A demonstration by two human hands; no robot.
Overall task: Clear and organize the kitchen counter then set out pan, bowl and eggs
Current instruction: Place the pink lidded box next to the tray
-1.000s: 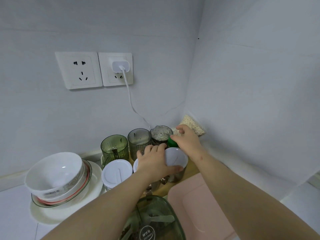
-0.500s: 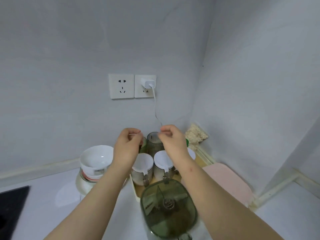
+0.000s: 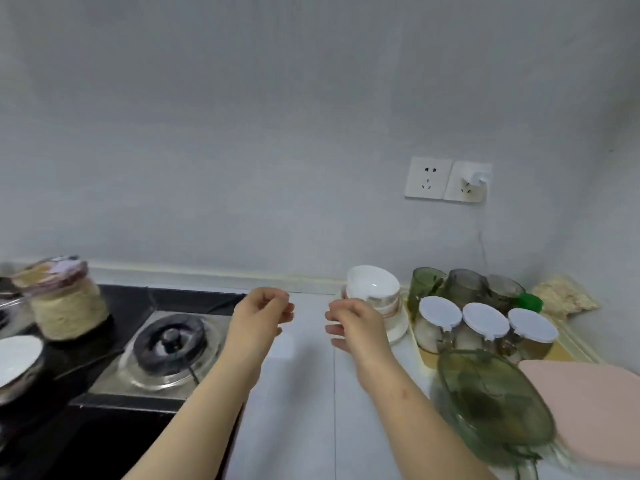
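My left hand (image 3: 258,315) and my right hand (image 3: 353,323) hover side by side over the white counter (image 3: 304,393), fingers loosely curled and holding nothing. Behind my right hand, a stack of white bowls (image 3: 374,289) sits tilted on a white plate (image 3: 398,329). To its right a tray holds three white-lidded jars (image 3: 485,320) with green and grey glass cups (image 3: 460,284) behind them. A green-capped bottle (image 3: 530,301) stands at the tray's back right. No pan or eggs are in view.
A black gas stove (image 3: 166,341) fills the left, with a cloth-wrapped jar (image 3: 62,303) and a white bowl (image 3: 17,355) on it. A green lidded container (image 3: 491,400) and a pink board (image 3: 595,407) lie at the right. Wall sockets (image 3: 446,180) carry a plugged charger.
Both hands let go of the jars and the green-capped bottle and drew back to the left over the bare counter. The view swung left, bringing the stove into sight.
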